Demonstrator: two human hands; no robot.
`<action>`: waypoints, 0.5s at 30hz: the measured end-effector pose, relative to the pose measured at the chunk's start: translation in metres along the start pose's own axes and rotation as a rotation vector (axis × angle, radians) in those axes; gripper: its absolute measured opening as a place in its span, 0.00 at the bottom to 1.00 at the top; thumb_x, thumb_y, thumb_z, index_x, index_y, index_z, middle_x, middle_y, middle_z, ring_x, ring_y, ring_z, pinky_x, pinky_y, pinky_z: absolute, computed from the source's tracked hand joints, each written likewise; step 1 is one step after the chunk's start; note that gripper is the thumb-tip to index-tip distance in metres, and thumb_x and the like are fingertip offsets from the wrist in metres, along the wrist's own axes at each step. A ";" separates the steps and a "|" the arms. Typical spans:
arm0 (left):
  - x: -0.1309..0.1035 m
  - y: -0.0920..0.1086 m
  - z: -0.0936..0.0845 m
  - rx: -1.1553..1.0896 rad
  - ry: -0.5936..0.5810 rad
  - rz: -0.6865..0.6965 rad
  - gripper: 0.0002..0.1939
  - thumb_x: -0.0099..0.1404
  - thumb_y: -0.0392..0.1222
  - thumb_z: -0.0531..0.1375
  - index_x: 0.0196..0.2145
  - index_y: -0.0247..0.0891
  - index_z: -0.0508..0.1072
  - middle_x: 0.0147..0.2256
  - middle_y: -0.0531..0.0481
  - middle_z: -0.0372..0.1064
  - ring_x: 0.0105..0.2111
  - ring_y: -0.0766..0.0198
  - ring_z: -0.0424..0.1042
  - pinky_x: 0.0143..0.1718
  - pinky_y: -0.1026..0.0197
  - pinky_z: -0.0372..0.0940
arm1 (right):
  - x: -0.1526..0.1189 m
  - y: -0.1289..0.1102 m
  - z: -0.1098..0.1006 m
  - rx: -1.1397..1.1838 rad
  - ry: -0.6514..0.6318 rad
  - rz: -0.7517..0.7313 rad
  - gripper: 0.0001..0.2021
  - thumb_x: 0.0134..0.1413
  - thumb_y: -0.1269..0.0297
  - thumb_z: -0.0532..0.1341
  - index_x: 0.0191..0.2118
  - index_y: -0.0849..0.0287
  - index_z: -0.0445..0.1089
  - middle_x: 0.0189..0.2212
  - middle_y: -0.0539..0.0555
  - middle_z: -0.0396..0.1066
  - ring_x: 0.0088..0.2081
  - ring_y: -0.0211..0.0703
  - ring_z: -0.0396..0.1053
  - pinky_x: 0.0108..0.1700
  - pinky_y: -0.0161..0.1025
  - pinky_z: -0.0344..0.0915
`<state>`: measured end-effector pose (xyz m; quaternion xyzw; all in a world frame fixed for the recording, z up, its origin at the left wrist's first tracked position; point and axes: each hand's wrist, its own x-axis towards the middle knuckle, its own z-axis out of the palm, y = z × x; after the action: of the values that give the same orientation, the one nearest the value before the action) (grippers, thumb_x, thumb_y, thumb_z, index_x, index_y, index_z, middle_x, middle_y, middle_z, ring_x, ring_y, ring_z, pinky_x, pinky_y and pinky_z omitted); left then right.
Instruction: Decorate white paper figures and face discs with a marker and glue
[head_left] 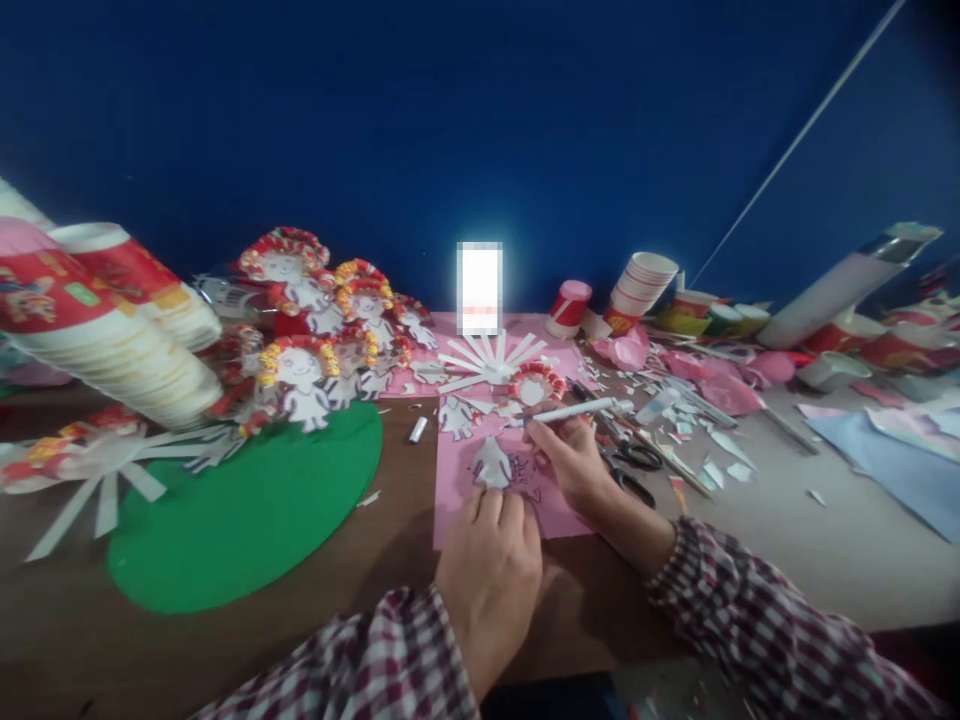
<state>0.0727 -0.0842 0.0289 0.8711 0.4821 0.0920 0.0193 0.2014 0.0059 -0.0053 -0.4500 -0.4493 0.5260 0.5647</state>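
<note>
A small white paper figure (491, 463) lies on the pink sheet (454, 515) in front of me. The fingertips of my left hand (491, 560) rest on its lower edge, bent and close together. Just to the right, my right hand (574, 462) grips a white pen (576, 409) that points left over the sheet. Dark pen marks show on the pink paper beside the figure. Beyond them lie another white paper figure (455, 418) and a red ring with a white centre (538, 385).
Stacked paper cups (127, 340) lean at the left, near decorated paper dolls (300, 375) and a green oval (255, 530). Black-handled scissors (637, 470) and paper scraps (697, 430) lie to the right. A bright upright rectangle (480, 288) stands behind a white strip fan (495, 370).
</note>
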 end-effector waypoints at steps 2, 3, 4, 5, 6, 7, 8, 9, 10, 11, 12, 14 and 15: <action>0.004 0.003 0.008 0.053 0.057 0.003 0.25 0.57 0.53 0.62 0.43 0.26 0.73 0.42 0.35 0.70 0.43 0.47 0.68 0.47 0.46 0.63 | 0.000 0.000 -0.001 -0.057 -0.019 -0.032 0.11 0.48 0.57 0.64 0.31 0.59 0.65 0.19 0.44 0.61 0.18 0.30 0.53 0.20 0.30 0.51; 0.006 0.003 0.010 0.079 0.087 0.006 0.29 0.57 0.55 0.62 0.45 0.24 0.73 0.44 0.32 0.70 0.46 0.45 0.68 0.49 0.45 0.62 | 0.000 -0.001 -0.002 -0.084 -0.031 -0.050 0.11 0.49 0.57 0.63 0.30 0.59 0.65 0.19 0.44 0.61 0.19 0.30 0.54 0.21 0.30 0.52; 0.007 0.002 0.013 0.102 0.111 0.008 0.34 0.56 0.58 0.61 0.48 0.23 0.71 0.47 0.30 0.69 0.48 0.44 0.67 0.51 0.45 0.61 | 0.000 -0.002 -0.002 -0.102 -0.040 -0.069 0.11 0.50 0.57 0.63 0.30 0.59 0.65 0.19 0.45 0.61 0.20 0.31 0.55 0.23 0.31 0.53; 0.008 0.000 0.014 0.121 0.126 0.009 0.37 0.55 0.60 0.61 0.50 0.23 0.70 0.49 0.29 0.68 0.49 0.43 0.66 0.52 0.44 0.60 | 0.000 -0.003 -0.003 -0.112 -0.045 -0.085 0.11 0.50 0.57 0.63 0.29 0.59 0.65 0.20 0.45 0.61 0.21 0.31 0.56 0.24 0.31 0.54; 0.008 -0.001 0.016 0.138 0.135 0.003 0.40 0.54 0.62 0.61 0.52 0.23 0.69 0.50 0.29 0.67 0.50 0.43 0.66 0.53 0.44 0.59 | -0.001 -0.003 -0.003 -0.116 -0.051 -0.095 0.11 0.51 0.58 0.63 0.30 0.59 0.64 0.21 0.45 0.61 0.22 0.32 0.56 0.24 0.31 0.54; 0.008 -0.002 0.018 0.150 0.131 -0.007 0.42 0.53 0.64 0.61 0.53 0.24 0.68 0.50 0.29 0.67 0.50 0.42 0.66 0.53 0.44 0.59 | -0.002 -0.004 -0.003 -0.121 -0.061 -0.101 0.10 0.51 0.58 0.62 0.30 0.59 0.64 0.21 0.45 0.61 0.22 0.32 0.56 0.24 0.30 0.54; 0.008 -0.004 0.019 0.156 0.118 -0.018 0.43 0.52 0.65 0.61 0.54 0.25 0.67 0.50 0.28 0.67 0.50 0.42 0.67 0.52 0.43 0.59 | -0.003 -0.004 -0.002 -0.128 -0.072 -0.105 0.09 0.52 0.59 0.62 0.30 0.59 0.64 0.21 0.45 0.60 0.22 0.31 0.55 0.24 0.30 0.53; 0.008 -0.005 0.020 0.157 0.101 -0.028 0.44 0.52 0.65 0.60 0.54 0.26 0.67 0.49 0.28 0.68 0.49 0.42 0.67 0.52 0.43 0.59 | -0.004 -0.004 -0.002 -0.138 -0.081 -0.108 0.09 0.52 0.60 0.62 0.31 0.59 0.64 0.21 0.45 0.59 0.22 0.31 0.54 0.24 0.30 0.53; 0.008 -0.005 0.022 0.154 0.081 -0.036 0.44 0.52 0.66 0.60 0.54 0.26 0.67 0.48 0.27 0.68 0.48 0.42 0.68 0.52 0.43 0.59 | -0.005 -0.004 -0.002 -0.154 -0.089 -0.112 0.08 0.52 0.61 0.61 0.32 0.59 0.64 0.21 0.45 0.58 0.22 0.31 0.54 0.24 0.30 0.52; 0.008 -0.006 0.023 0.150 0.064 -0.042 0.45 0.52 0.66 0.59 0.55 0.26 0.66 0.47 0.27 0.69 0.48 0.42 0.69 0.52 0.42 0.59 | -0.006 -0.004 -0.002 -0.174 -0.094 -0.117 0.07 0.52 0.61 0.61 0.33 0.59 0.64 0.21 0.45 0.59 0.22 0.32 0.54 0.24 0.30 0.53; 0.008 -0.006 0.025 0.144 0.052 -0.044 0.45 0.52 0.66 0.59 0.56 0.26 0.65 0.47 0.27 0.69 0.47 0.42 0.69 0.51 0.42 0.59 | -0.006 -0.004 -0.002 -0.197 -0.095 -0.124 0.07 0.52 0.62 0.61 0.33 0.59 0.64 0.22 0.45 0.59 0.23 0.32 0.55 0.24 0.30 0.53; 0.006 -0.005 0.030 0.132 0.053 -0.049 0.47 0.52 0.67 0.59 0.58 0.26 0.63 0.48 0.25 0.68 0.48 0.41 0.68 0.52 0.42 0.59 | -0.005 -0.006 -0.003 -0.245 -0.105 -0.128 0.07 0.52 0.63 0.61 0.32 0.59 0.64 0.22 0.46 0.59 0.23 0.32 0.56 0.25 0.31 0.54; 0.004 -0.005 0.033 0.124 0.064 -0.054 0.48 0.51 0.68 0.59 0.58 0.27 0.62 0.49 0.25 0.67 0.50 0.40 0.67 0.52 0.41 0.59 | -0.003 -0.008 -0.003 -0.271 -0.123 -0.122 0.07 0.52 0.62 0.61 0.31 0.60 0.65 0.22 0.46 0.59 0.23 0.32 0.55 0.25 0.31 0.54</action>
<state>0.0765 -0.0763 -0.0031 0.8538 0.5107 0.0894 -0.0477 0.2060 0.0021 0.0021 -0.4609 -0.5766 0.4518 0.5010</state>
